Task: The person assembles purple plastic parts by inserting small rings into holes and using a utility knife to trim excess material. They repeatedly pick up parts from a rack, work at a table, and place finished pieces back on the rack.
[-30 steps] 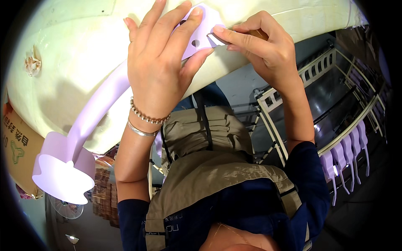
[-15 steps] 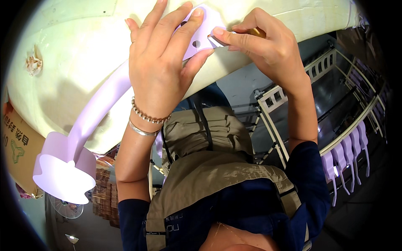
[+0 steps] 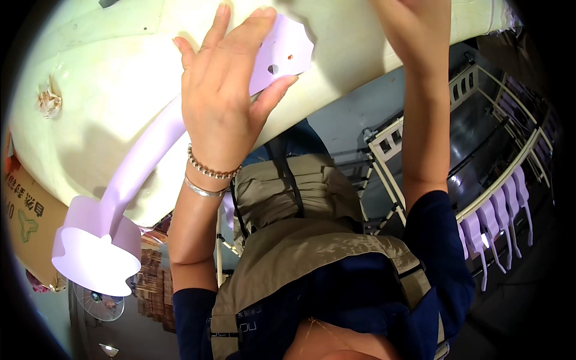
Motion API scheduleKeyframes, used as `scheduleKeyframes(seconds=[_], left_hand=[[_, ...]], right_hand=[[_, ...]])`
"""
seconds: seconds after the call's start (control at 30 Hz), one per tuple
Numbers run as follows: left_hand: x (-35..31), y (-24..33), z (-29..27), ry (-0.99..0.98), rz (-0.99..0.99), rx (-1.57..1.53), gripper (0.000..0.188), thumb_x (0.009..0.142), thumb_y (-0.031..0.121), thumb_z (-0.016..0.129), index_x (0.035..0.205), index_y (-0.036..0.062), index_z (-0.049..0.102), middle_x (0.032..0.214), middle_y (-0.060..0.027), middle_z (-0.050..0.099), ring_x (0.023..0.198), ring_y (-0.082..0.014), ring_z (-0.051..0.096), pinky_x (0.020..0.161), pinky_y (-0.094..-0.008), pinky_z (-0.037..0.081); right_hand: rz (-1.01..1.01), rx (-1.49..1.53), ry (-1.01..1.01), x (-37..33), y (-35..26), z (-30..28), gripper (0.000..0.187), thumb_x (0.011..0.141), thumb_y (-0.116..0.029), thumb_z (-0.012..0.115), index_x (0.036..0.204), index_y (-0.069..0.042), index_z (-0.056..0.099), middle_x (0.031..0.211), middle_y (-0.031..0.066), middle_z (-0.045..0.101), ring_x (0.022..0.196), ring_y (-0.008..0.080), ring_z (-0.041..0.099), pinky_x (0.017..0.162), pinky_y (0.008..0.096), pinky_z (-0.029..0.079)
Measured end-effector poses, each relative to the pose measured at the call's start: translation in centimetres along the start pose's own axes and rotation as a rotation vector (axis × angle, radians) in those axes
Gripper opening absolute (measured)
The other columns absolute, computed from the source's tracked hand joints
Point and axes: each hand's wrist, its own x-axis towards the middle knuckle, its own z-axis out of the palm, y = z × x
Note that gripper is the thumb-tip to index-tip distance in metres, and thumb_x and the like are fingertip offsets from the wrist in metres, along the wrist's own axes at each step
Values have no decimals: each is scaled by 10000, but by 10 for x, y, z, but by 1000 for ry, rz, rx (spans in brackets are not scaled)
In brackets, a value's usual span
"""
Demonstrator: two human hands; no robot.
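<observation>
My left hand point(image 3: 219, 102) presses a lavender plastic part point(image 3: 285, 48) against a pale padded work surface point(image 3: 126, 48). Its fingers lie over the top and the thumb is at the near edge. The flat end of the part shows a dark hole and a small orange-red spot. From there a curved arm runs under my wrist to a thick, apple-shaped end at the lower left, which hangs past the surface's edge. My right hand point(image 3: 417, 30) is at the top edge of the view, away from the part. Its fingers are cut off, so whatever it holds is hidden.
A crumpled whitish lump point(image 3: 49, 102) lies on the surface at left. Below that side stand a cardboard box point(image 3: 30, 210) and a fan point(image 3: 99, 303). At right, a cream metal rack point(image 3: 390, 168) carries several hanging lavender pieces point(image 3: 495, 219).
My right hand has left the flat end, where it held a small blade-like tool, and moved up and right. The left hand and the lavender part have shifted slightly.
</observation>
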Motion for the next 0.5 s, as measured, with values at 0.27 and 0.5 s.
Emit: scheduleKeyframes(seconds=[0.27,0.5], left_hand=[[-5,-9,0,-23,-4,-80,747,660,172,756,1275,36,356,1160,-94,570,1143,-245,492,1035,-510,171],[-8,-14,-6,18,17,-294,770,661,174,756,1288,25,335,1187,-122,547,1130,-249,503,1058,-462,144]], right_hand=[[-376,-445,131,41,1,9,282,816,-66,595,1090,-8,565,854,71,607,713,113,558,584,185,432],[468,414,-127,-56,-22,16,418,934,-334,396,1049,15,594,627,-4,479,554,55,448,506,184,355]])
